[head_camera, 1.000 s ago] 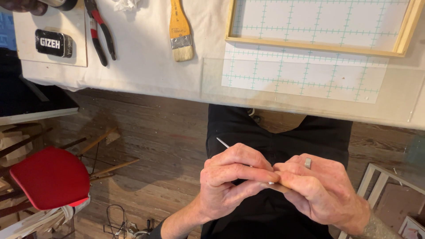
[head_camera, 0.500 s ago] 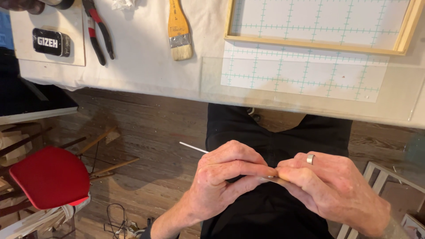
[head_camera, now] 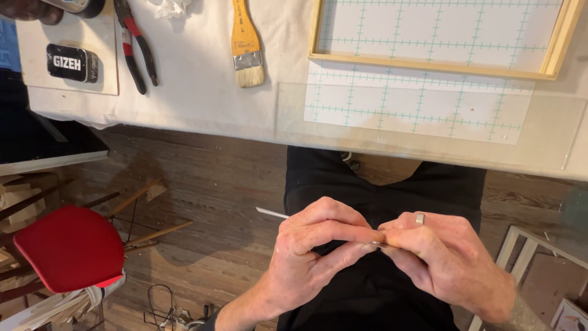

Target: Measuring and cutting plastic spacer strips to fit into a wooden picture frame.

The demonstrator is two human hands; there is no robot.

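My left hand (head_camera: 315, 257) and my right hand (head_camera: 450, 260) meet over my lap, below the table edge. Their fingertips pinch the same thin white stick (head_camera: 271, 213), which pokes out to the left past my left hand. Where the two hands touch, a small grey metal tip shows between the fingers. A ring sits on a finger of my right hand. Most of the stick is hidden inside the hands. My black trousers (head_camera: 380, 184) lie under both hands.
The white-covered table (head_camera: 196, 92) carries a wooden frame (head_camera: 429, 64) on a gridded mat, a clear sheet (head_camera: 551, 135), a flat paintbrush (head_camera: 247, 46), red-handled pliers (head_camera: 136, 49) and a small black tin (head_camera: 72, 62). A red chair (head_camera: 70, 248) stands on the wooden floor at left.
Both hands have shifted slightly, and the white stick sticks out further to the left than a second ago. The fingers stay pinched together on it.
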